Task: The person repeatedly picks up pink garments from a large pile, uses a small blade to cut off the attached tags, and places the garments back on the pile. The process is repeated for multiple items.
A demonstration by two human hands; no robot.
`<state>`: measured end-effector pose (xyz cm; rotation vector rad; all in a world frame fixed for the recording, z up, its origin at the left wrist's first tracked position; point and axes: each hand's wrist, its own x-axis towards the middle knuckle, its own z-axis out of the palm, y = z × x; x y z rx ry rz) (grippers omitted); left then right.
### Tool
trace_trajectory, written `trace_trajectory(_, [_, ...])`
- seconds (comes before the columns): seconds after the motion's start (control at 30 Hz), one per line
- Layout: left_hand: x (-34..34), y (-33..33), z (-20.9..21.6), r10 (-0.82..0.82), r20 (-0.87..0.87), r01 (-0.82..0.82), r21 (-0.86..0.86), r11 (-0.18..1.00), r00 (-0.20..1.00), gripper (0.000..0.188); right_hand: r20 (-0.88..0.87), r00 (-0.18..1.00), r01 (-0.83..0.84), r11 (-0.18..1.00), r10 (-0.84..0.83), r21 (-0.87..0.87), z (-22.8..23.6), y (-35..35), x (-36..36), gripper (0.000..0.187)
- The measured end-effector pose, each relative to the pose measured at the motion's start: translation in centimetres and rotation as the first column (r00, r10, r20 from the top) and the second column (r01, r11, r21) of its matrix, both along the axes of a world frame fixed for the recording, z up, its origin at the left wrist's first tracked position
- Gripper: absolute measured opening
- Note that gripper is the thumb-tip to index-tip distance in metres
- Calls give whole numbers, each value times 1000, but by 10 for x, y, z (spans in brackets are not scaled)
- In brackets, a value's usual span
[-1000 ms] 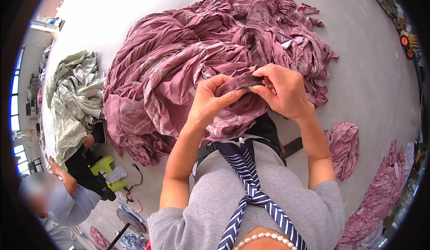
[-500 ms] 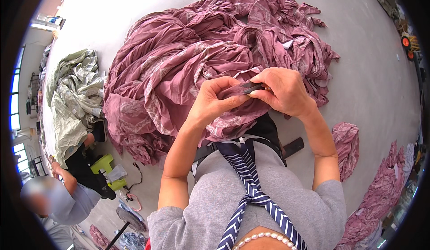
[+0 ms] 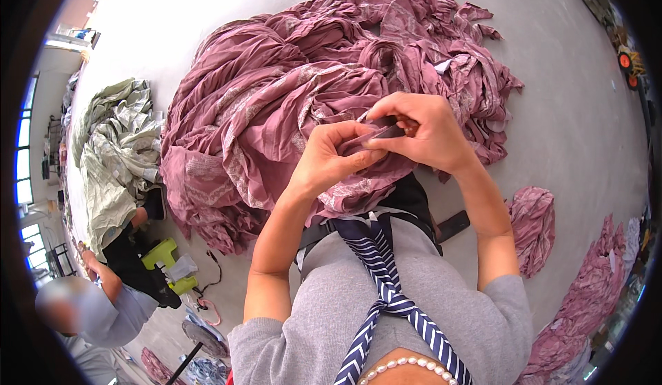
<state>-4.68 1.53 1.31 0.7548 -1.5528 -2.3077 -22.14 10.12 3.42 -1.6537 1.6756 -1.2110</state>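
Observation:
A large heap of mauve-pink cloth (image 3: 241, 74) with pale patterned bands lies on the floor before me and reaches up into my lap. With thumb and forefinger, my left hand (image 3: 324, 154) pinches a fold of this cloth. My right hand (image 3: 434, 133) touches the same fold from the other side, its thumb and forefinger close to my left fingertips. Inside my right hand is a small black tool that looks like thread snips (image 3: 392, 130), mostly hidden by the fingers. The cut or edge between my fingertips is too small to make out.
At the left, a person (image 3: 114, 309) sits by a pale green cloth pile (image 3: 117, 157) and a lime-green stool (image 3: 162, 261). A black phone (image 3: 452, 226) lies by my right hip. More pink cloth bundles (image 3: 532, 230) lie at the right on the grey floor (image 3: 572, 130).
My right hand has moved slightly left and up, closer to my left fingertips. The black snips have turned deeper into the right hand. My left hand stays nearly where it was.

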Motion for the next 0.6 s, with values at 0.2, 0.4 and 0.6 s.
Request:
trace_trajectory(0.2, [8,-7,-18,18,38,-19,14,1000,999,14,374,858,438,881,-351,-178,-17,-15,-32,15])
trace_trajectory(0.4, [40,-35,-25,475,-65,-479,-178,860,877,21,441,685,666,744,-580,-57,-64,21,-85,20])
trace_trajectory(0.6, [67,-45,-43,653,119,-321,-796,513,748,52,412,617,695,710,-670,114,-122,63,-92,20])
